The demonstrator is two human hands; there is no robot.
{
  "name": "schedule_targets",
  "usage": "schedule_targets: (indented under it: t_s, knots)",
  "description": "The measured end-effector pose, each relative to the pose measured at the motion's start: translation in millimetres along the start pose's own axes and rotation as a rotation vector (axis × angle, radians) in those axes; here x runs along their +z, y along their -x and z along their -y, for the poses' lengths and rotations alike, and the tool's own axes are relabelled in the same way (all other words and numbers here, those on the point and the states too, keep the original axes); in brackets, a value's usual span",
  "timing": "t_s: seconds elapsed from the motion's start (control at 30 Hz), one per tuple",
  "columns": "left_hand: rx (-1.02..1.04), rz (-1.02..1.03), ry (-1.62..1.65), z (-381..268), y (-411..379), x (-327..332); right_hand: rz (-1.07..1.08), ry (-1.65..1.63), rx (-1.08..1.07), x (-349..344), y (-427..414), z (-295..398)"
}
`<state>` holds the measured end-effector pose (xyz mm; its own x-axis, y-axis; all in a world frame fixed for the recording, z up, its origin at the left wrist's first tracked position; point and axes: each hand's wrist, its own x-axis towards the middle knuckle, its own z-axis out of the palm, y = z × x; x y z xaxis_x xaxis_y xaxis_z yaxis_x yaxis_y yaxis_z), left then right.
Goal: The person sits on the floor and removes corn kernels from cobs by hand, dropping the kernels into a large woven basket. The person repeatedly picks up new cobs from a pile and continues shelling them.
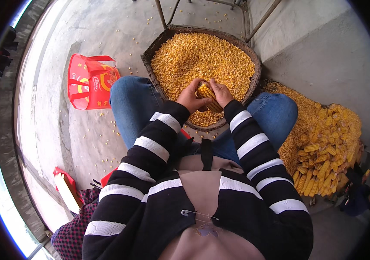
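Between my two hands is a corn cob that still bears rows of yellow kernels, its lower end pointing down and right. My left hand wraps the cob from the left, thumb near its upper end. From the other side my right hand grips it, thumb pressed along the kernels near the top. Both hands are over the near part of a woven wicker basket, which is heaped with loose corn kernels. My palms and fingers hide part of the cob.
A red bag with handles stands left of my knee. To the right, whole corn cobs lie beside a pile of loose kernels. Metal legs rise behind the basket, near a concrete wall. Kernels are scattered on the floor.
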<state>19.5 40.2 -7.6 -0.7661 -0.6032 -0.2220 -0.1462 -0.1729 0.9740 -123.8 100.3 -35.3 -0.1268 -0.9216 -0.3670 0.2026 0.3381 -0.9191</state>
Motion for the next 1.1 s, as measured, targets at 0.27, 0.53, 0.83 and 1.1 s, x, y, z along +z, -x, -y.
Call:
schedule_targets:
  t_s: [0.27,0.53,0.83,1.1]
  knots:
    - [-0.025,-0.046,-0.132,-4.2,0.0,4.6,-0.139,0.165,-0.145,19.7,2.8,-8.0]
    - [0.038,-0.09,-0.183,10.0,-2.7,0.8,-0.108,-0.139,0.069,9.0,-3.7,-11.5]
    - [0.04,-0.077,-0.163,14.6,-6.4,-2.9,-0.034,-0.235,0.021,2.7,-11.0,-23.9]
    - [0.067,-0.131,-0.172,20.9,-7.1,-3.4,-0.147,-0.069,-0.042,11.7,-11.1,-28.9]
